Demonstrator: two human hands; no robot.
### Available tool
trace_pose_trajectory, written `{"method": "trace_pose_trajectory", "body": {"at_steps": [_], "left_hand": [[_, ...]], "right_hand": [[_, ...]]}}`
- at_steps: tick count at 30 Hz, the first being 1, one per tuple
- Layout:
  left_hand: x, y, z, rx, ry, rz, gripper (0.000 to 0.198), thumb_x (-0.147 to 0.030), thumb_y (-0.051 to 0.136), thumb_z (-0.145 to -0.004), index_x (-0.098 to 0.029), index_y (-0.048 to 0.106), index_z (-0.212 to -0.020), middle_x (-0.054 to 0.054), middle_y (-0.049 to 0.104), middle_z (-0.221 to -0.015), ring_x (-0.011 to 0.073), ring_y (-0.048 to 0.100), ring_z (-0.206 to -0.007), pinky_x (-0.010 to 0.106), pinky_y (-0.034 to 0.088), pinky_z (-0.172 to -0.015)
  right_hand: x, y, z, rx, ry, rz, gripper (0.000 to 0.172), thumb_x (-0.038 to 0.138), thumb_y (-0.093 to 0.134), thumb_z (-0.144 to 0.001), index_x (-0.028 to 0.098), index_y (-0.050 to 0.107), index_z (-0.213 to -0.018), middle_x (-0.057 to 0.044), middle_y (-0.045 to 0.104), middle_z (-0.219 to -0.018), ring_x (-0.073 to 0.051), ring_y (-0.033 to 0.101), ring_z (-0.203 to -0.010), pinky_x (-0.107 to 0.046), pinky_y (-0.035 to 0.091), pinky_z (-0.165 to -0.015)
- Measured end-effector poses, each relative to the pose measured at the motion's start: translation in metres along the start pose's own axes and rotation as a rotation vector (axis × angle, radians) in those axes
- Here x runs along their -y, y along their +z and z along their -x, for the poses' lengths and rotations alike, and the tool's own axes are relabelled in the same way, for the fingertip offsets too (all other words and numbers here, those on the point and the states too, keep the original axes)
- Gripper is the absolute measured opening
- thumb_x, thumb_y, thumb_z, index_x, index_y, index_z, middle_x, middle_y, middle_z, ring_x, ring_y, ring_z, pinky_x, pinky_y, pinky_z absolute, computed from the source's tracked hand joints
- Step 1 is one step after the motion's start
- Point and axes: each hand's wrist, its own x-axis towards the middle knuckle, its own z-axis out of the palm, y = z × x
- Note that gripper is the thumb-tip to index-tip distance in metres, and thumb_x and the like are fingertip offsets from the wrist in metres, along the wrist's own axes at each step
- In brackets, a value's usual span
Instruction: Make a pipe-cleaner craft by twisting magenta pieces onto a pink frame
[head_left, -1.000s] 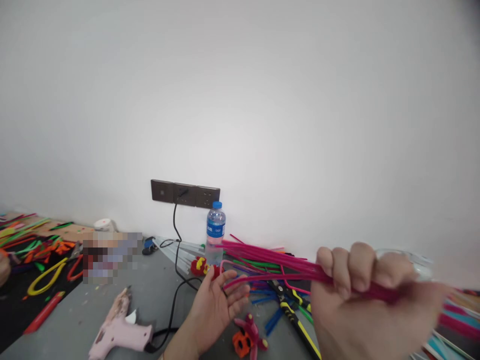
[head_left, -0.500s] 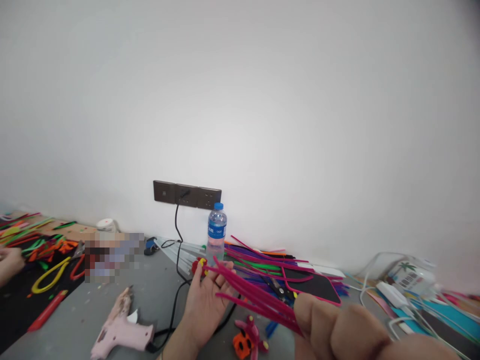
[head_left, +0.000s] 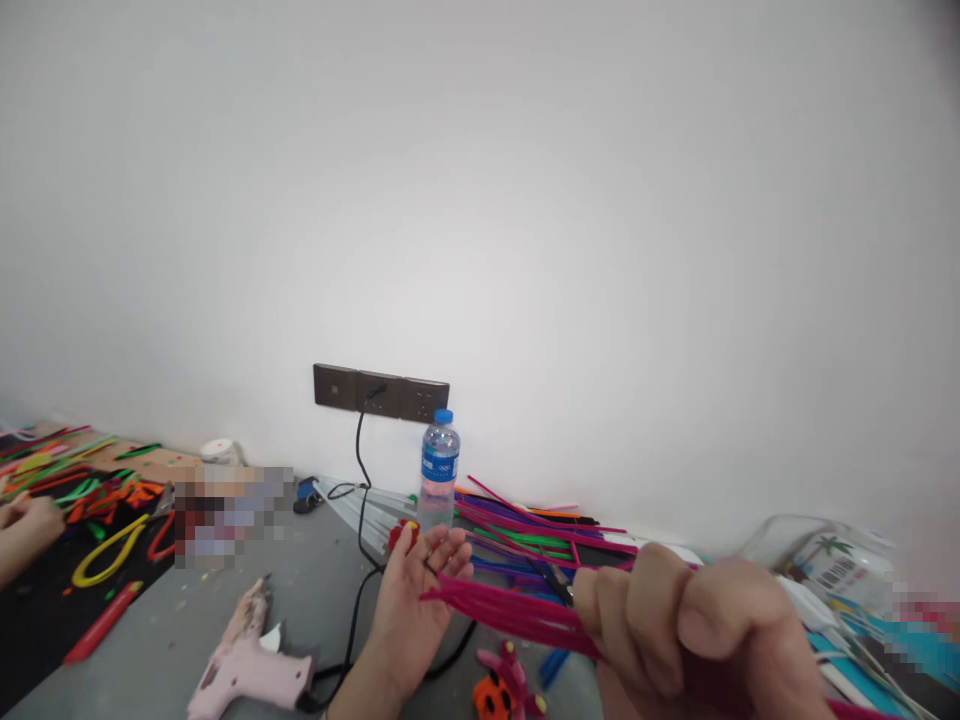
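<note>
My right hand (head_left: 675,630) is closed around a bundle of magenta pipe cleaners (head_left: 510,612), close to the camera. Their tips point left and meet the palm of my left hand (head_left: 420,600), which lies open with its fingers spread, palm up. Just behind the left fingers is a small red and yellow piece (head_left: 403,535), partly hidden. Below the bundle lies a small orange and pink pipe-cleaner figure (head_left: 501,690). A heap of pipe cleaners in several colours (head_left: 525,530) rests behind my hands, with scissors (head_left: 556,580) partly covered.
A pink glue gun (head_left: 251,665) lies left of my left arm, its black cord running to the wall socket (head_left: 381,393). A water bottle (head_left: 440,470) stands by the wall. Another person's hand (head_left: 30,530) is at far left, near yellow-handled scissors (head_left: 112,560) and a red tool (head_left: 105,622).
My right hand has risen and turned, and the magenta pipe cleaners have drawn together into a tighter bundle. The left hand stays open in nearly the same place.
</note>
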Motion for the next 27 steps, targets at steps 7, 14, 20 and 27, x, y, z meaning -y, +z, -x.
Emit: {"method": "trace_pose_trajectory", "body": {"at_steps": [7, 14, 20, 27], "left_hand": [[0.002, 0.0, -0.002, -0.054, 0.064, -0.024, 0.039, -0.025, 0.044, -0.097, -0.01, 0.068, -0.07, 0.008, 0.071, -0.063, 0.0168, 0.069, -0.058, 0.027, 0.055, -0.061], [0.006, -0.001, -0.002, -0.077, 0.04, -0.105, 0.035, -0.027, 0.047, -0.096, -0.011, 0.067, -0.071, 0.005, 0.069, -0.059, 0.0169, 0.067, -0.055, 0.03, 0.056, -0.061], [0.013, -0.01, -0.003, -0.038, -0.051, -0.24, 0.013, -0.023, 0.066, -0.084, -0.013, 0.067, -0.076, -0.001, 0.063, -0.055, 0.0091, 0.056, -0.043, 0.017, 0.042, -0.043], [0.011, -0.008, 0.008, 0.183, -0.225, -0.438, 0.024, -0.036, 0.06, -0.087, -0.014, 0.068, -0.083, 0.006, 0.073, -0.073, 0.013, 0.065, -0.055, 0.019, 0.046, -0.048]], "right_hand": [[-0.014, 0.002, -0.016, -0.167, 0.091, -0.026, 0.02, 0.029, 0.053, -0.091, 0.022, 0.057, -0.073, 0.008, 0.04, -0.054, -0.006, 0.03, -0.041, -0.022, 0.033, -0.046], [-0.037, -0.003, -0.024, -0.113, 0.146, 0.036, 0.022, 0.03, 0.057, -0.09, 0.02, 0.055, -0.071, 0.006, 0.044, -0.055, -0.008, 0.037, -0.045, -0.021, 0.03, -0.045], [-0.043, -0.02, -0.037, -0.163, 0.272, -0.092, 0.026, 0.033, 0.052, -0.093, 0.019, 0.055, -0.071, 0.007, 0.042, -0.052, -0.006, 0.032, -0.041, -0.021, 0.032, -0.047], [-0.034, -0.05, -0.05, -0.279, 0.285, -0.243, 0.035, 0.044, 0.055, -0.09, 0.019, 0.054, -0.065, 0.013, 0.022, -0.039, -0.006, 0.012, -0.035, -0.018, 0.028, -0.039]]}}
